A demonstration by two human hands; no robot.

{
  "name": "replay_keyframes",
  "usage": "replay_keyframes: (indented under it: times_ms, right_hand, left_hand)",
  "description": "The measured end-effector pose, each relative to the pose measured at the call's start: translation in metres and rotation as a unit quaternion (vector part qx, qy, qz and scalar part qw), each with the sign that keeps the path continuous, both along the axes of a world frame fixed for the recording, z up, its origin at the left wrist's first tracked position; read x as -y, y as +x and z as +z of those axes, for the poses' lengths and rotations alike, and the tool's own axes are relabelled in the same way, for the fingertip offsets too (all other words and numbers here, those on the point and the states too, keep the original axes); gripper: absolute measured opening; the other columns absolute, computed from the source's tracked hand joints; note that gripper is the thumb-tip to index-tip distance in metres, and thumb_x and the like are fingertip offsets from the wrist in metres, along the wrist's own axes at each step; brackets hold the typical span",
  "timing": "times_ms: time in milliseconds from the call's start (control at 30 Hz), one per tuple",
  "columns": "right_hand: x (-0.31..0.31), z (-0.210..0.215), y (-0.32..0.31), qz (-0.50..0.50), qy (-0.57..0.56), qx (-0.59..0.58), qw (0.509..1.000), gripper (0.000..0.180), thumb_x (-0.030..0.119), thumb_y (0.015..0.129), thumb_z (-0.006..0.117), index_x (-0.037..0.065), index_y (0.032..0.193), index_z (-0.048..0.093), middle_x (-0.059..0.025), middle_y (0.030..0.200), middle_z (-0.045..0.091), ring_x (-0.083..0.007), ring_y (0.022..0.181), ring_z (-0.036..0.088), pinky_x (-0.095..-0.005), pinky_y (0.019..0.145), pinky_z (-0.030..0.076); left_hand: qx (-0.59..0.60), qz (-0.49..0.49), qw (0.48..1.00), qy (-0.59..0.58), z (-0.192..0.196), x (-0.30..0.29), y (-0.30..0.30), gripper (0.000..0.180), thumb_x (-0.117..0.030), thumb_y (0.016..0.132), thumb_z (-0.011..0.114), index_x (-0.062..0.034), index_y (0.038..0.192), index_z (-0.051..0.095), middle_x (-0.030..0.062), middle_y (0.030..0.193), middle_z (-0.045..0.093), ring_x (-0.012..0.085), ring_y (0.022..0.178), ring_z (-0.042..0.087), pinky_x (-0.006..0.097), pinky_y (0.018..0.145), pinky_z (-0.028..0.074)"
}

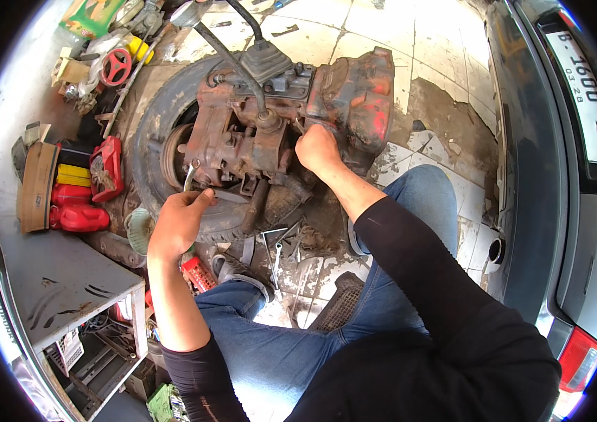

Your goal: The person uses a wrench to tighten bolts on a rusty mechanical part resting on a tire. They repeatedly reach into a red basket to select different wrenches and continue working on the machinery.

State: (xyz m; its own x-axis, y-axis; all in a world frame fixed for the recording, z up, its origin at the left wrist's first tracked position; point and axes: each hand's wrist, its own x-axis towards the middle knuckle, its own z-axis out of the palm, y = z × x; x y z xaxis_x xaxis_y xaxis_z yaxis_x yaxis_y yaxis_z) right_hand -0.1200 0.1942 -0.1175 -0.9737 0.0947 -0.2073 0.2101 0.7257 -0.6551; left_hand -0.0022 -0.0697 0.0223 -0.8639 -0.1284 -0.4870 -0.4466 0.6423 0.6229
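Observation:
A rusty, grimy gearbox (242,141) with two shift levers (231,60) lies across a tyre (145,151). My left hand (180,221) is closed round a combination wrench (188,177), its upper end close to a bolt on the gearbox's left side. On the gearbox's right side, by the bell housing (361,95), my right hand (318,149) is closed with fingers bent against the casing. A small metal end pokes out above those fingers; the rest of what they grip is hidden.
Wrenches (277,271) lie on the tiled floor between my feet. A metal bench (73,288) stands at the left, with red containers (80,214) and a cardboard box (36,186) behind it. Along the right side a grey vehicle (544,141) stands close.

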Motion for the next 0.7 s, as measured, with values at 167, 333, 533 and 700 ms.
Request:
replay_keyframes:
  times_ms: [167, 333, 533, 700]
  right_hand:
    - [0.012, -0.001, 0.013, 0.042, 0.000, 0.017, 0.999, 0.023, 0.012, 0.089, 0.061, -0.010, 0.090, 0.067, -0.0351, 0.092, 0.068, -0.0505, 0.097, 0.066, -0.0536, 0.087, 0.053]
    - [0.037, -0.005, 0.032, -0.008, -0.063, -0.001, 0.998, 0.027, 0.003, 0.093, 0.048, -0.013, 0.113, 0.056, -0.0361, 0.102, 0.067, -0.0510, 0.102, 0.065, -0.0542, 0.090, 0.052]
    - [0.058, -0.004, 0.024, -0.027, -0.085, 0.026, 0.996, 0.050, 0.005, 0.096, 0.043, -0.021, 0.138, 0.039, -0.0377, 0.111, 0.065, -0.0476, 0.108, 0.066, -0.0495, 0.093, 0.055]
    - [0.073, -0.006, 0.017, -0.065, -0.109, 0.023, 0.992, 0.056, 0.007, 0.097, 0.043, -0.022, 0.144, 0.033, -0.0351, 0.110, 0.068, -0.0441, 0.105, 0.069, -0.0473, 0.091, 0.057]
  left_hand:
    - [0.026, 0.003, 1.000, -0.003, 0.001, 0.001, -0.001, 0.051, -0.042, 0.101, 0.060, 0.0064, 0.108, 0.074, 0.0194, 0.111, 0.074, 0.0244, 0.110, 0.064, 0.036, 0.102, 0.044]
    - [0.024, 0.005, 1.000, 0.000, 0.000, 0.000, 0.000, 0.051, -0.041, 0.101, 0.059, 0.0072, 0.109, 0.074, 0.0202, 0.111, 0.073, 0.0243, 0.111, 0.064, 0.036, 0.102, 0.043]
    - [0.011, -0.001, 1.000, -0.021, -0.001, 0.001, 0.001, 0.050, -0.041, 0.100, 0.060, 0.0065, 0.107, 0.074, 0.0210, 0.100, 0.074, 0.0230, 0.101, 0.066, 0.035, 0.094, 0.048]
    - [0.024, -0.008, 1.000, -0.019, -0.004, -0.006, -0.001, 0.046, -0.037, 0.101, 0.060, 0.0069, 0.105, 0.074, 0.0166, 0.094, 0.073, 0.0182, 0.095, 0.062, 0.033, 0.091, 0.047]
